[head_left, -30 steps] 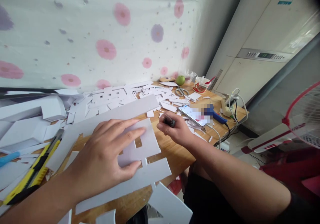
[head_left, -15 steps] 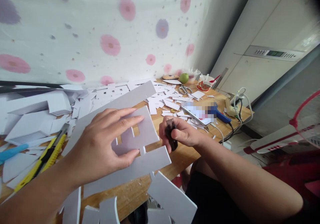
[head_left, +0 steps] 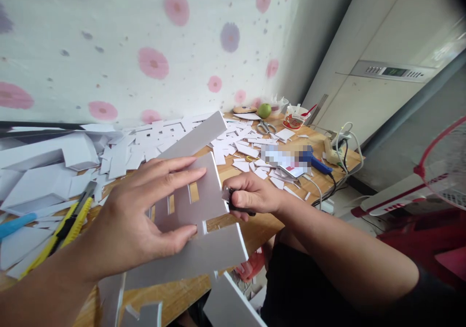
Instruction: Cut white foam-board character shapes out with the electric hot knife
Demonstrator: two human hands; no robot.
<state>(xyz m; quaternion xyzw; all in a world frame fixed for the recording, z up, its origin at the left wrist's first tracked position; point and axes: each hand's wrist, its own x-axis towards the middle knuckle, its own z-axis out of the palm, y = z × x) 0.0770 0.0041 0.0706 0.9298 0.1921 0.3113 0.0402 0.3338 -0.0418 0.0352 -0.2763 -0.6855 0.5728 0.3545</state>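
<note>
My left hand (head_left: 145, 215) lies on a white foam board (head_left: 211, 171) with rectangular cut-outs. Its fingers are stretched out and spread over the surface, and the thumb tip is by one cut-out. At the board's right edge, my right hand (head_left: 257, 193) is closed around a small dark tool (head_left: 227, 193) with a metal end. That end points at the edge; the fingers hide much of the tool, and its kind is unclear. A long white strip (head_left: 200, 135) lies behind the board. A yellow-and-black utility knife (head_left: 73, 220) rests to the left of my left hand.
White offcuts (head_left: 249, 149) litter the wooden table (head_left: 269, 222). Scissors (head_left: 266, 127), a green apple (head_left: 264, 110) and a paper cup (head_left: 295, 118) stand at the back. A blue glue gun (head_left: 318, 164) lies beside a phone (head_left: 291, 170), with cables near the right edge.
My right hand has moved left and turned the dark tool, bringing its metal end from upright to the board's edge. My left hand stays on the board; the view has shifted slightly.
</note>
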